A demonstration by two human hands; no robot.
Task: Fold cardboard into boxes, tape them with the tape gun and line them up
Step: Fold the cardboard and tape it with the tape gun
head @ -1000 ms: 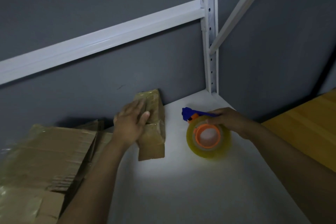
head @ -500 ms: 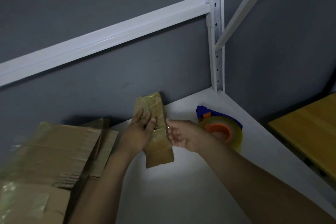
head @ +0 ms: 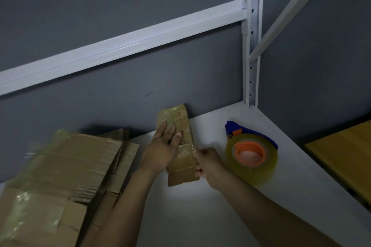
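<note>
Seemingly both hands [head: 162, 146] [head: 207, 163] on taped box [head: 181, 174]

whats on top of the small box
The left hand lies flat on the box, fingers straight, and glossy tape covers its top. The right hand grips its right edge. The patch under the palm is hidden.

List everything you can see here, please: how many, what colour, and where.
small box: one, brown, tape-wrapped, on the shelf against the wall.
flattened cardboard: one pile, brown, left.
tape gun: one, blue, orange core, clear roll, right of the box.
shelf: one, white.
rack frame: one, white, behind.
wall: grey.
wooden surface: one, yellowish, far right.
left hand: flat on the box.
right hand: fingers curled round the box's right edge.
</note>
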